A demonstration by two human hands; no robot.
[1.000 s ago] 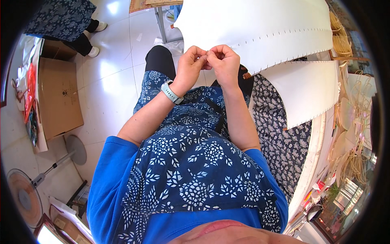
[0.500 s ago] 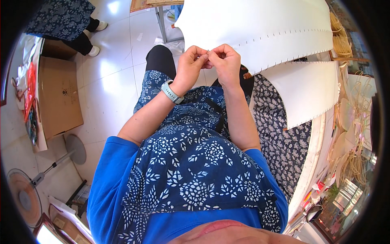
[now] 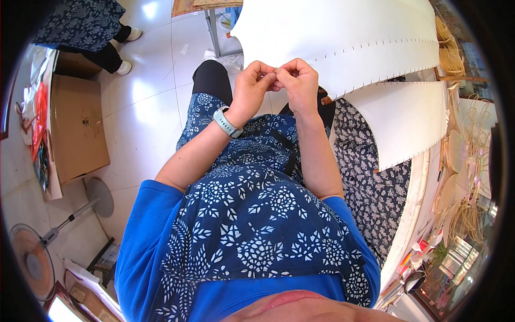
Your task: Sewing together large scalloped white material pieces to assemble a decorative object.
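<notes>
My left hand (image 3: 254, 86) and my right hand (image 3: 299, 86) meet fingertip to fingertip above my lap. Both are pinched closed. Whatever sits between the fingertips is too small to make out. Just past my right hand lies a large white sheet (image 3: 332, 32), with a row of short dark stitch-like marks across it and more along its near edge. A second white piece (image 3: 410, 115) with similar edge marks lies below it on the right. My left wrist bears a pale watch (image 3: 227, 122). A blue apron with white flower patterns (image 3: 257, 214) covers my lap.
Dark floral cloth (image 3: 370, 188) drapes at my right, beside a cluttered shelf with dried stems (image 3: 466, 214). On the left stand a cardboard box (image 3: 80, 129) and a fan (image 3: 33, 260). Another person's legs (image 3: 110, 56) show at the upper left. A table leg (image 3: 213, 32) stands ahead.
</notes>
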